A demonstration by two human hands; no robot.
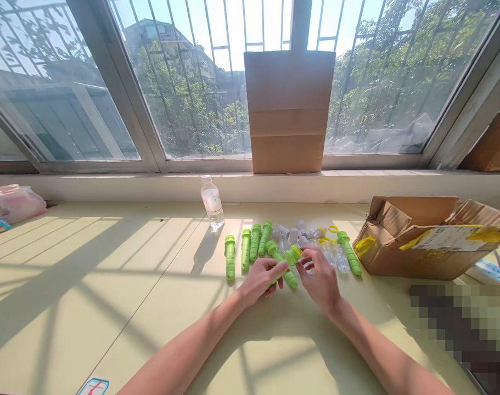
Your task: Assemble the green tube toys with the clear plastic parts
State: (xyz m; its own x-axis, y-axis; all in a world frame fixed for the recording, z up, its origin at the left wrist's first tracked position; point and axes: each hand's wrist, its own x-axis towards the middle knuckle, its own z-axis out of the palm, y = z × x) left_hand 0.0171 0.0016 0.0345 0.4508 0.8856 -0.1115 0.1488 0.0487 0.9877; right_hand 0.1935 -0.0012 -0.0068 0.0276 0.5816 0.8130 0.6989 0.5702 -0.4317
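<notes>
My left hand [263, 281] is closed round a green plastic tube [291, 257] with a wide head, tilted up to the right. My right hand [321, 278] pinches a yellow ring [296, 250] at the tube's head; whether it is fully seated I cannot tell. Under my hands another green tube [290, 278] lies on the table. Several more lie just beyond my left hand, among them a ribbed green tube [230, 258]. Beyond my right hand are clear plastic cups [341, 259] and loose yellow rings [333, 229]. One green tube [349, 253] lies to their right.
A water bottle [212, 203] stands towards the back of the pale table [110, 285]. An open cardboard box [431, 258] sits at the right. Against the window leans a flat cardboard piece [290, 112]. A pinkish bag [21, 204] lies far left.
</notes>
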